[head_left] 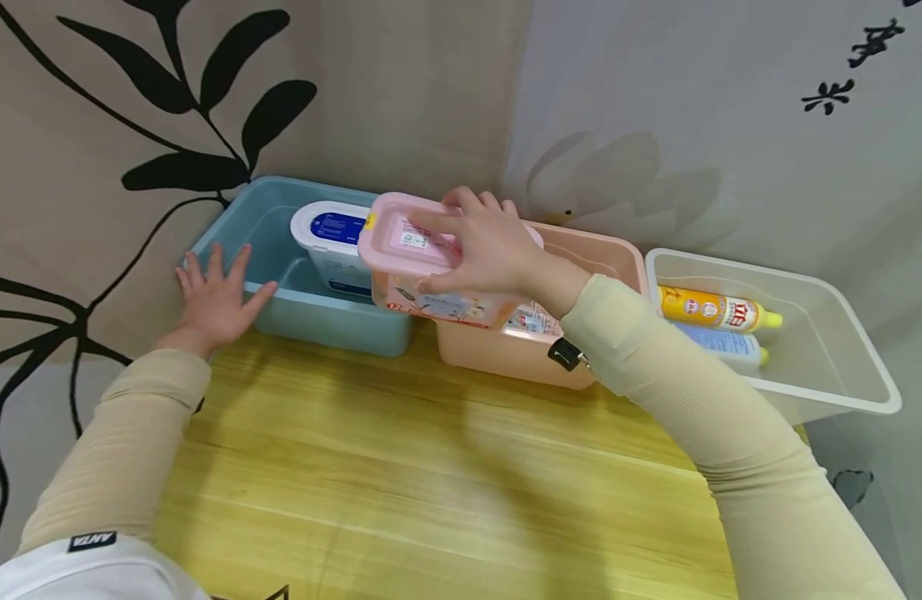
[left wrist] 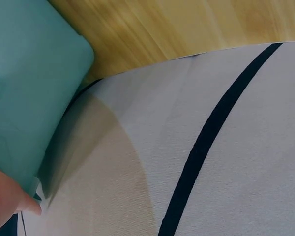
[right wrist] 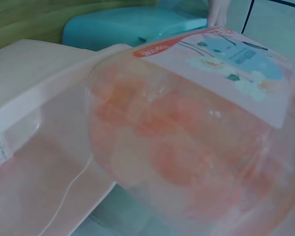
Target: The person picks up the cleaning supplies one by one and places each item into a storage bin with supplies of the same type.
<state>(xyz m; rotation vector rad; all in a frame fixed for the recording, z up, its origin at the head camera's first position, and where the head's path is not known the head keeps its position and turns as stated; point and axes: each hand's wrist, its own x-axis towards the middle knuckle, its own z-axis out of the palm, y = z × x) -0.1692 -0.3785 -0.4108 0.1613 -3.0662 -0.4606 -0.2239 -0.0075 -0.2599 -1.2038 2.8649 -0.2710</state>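
Observation:
My right hand (head_left: 494, 250) grips a see-through tub with a pink lid (head_left: 389, 233) from above, fingers across the lid. In the right wrist view the tub (right wrist: 182, 132) shows orange and pale lumps inside and a flowered label. It hangs tilted over the gap between the teal bin (head_left: 333, 321) and the peach bin (head_left: 506, 358). My left hand (head_left: 215, 302) rests on the teal bin's left rim with its fingers spread. Inside that bin stands a white-lidded tub with a blue label (head_left: 341, 229). The left wrist view catches only part of the left hand (left wrist: 7, 201).
A cream bin (head_left: 821, 333) at the right holds a yellow bottle (head_left: 701, 307) and a pale blue bottle (head_left: 724, 346) lying down. A package (head_left: 534, 321) lies in the peach bin. The bins stand along the back of a wooden table (head_left: 401, 467), against a patterned cloth (head_left: 431, 92).

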